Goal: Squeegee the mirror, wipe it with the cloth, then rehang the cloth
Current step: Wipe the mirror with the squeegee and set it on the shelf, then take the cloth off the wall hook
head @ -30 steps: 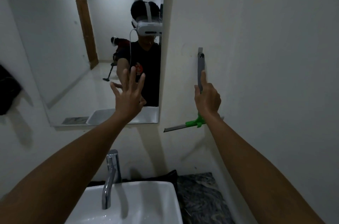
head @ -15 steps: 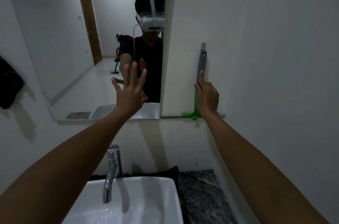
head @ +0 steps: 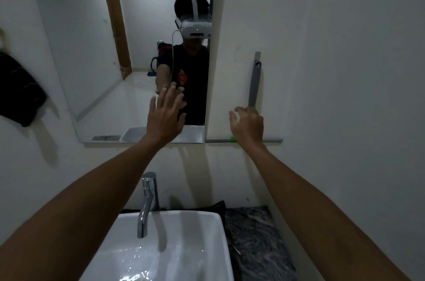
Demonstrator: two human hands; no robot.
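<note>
The mirror [head: 92, 50] hangs on the wall above the sink. My left hand [head: 165, 117] is raised in front of its lower right part, fingers spread, holding nothing. To the right of the mirror the squeegee [head: 254, 82] hangs upright on the wall by its grey handle, its blade level along the bottom. My right hand [head: 247, 125] covers the lower handle and green neck, fingers loose and apart, not closed on it. A dark cloth [head: 19, 92] hangs on the wall at the far left.
A white sink [head: 213, 234] with a chrome tap [head: 147, 202] sits below me. A dark marbled counter [head: 255, 241] lies to its right, against the right-hand wall. The mirror reflects a person wearing a headset and a wooden door.
The squeegee went from tilted in my right hand to hanging straight on the wall. My right hand slid down the handle and loosened its fingers. My left hand stayed raised at the mirror.
</note>
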